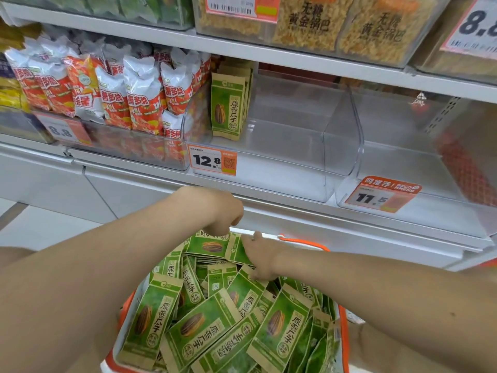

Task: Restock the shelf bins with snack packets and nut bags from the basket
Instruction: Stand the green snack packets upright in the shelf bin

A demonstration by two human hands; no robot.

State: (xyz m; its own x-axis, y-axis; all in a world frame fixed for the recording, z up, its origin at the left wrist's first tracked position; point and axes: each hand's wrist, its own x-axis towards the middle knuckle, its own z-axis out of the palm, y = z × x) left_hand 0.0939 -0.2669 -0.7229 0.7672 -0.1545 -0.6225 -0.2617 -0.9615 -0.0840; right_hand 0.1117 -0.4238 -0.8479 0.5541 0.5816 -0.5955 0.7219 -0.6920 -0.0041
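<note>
1. Far left on the shelf, red-and-white snack packets (113, 95) are crammed into a bin.
2. Left hand (224, 214) is over the far end of the basket (344, 345), fingers curled down onto the green seed bags (204, 327). Can't tell if it's actually got one.
3. Right hand (259, 258) is just beside it, fingers wrapped round a bunch of those bags.
4. Up top, the clear bin (341, 146) has a few upright bags (228, 103) against its left wall.

White shelf (322, 215) w/ clear bins (342, 130) (few green seed bags (228, 109) in mid one)
</note>
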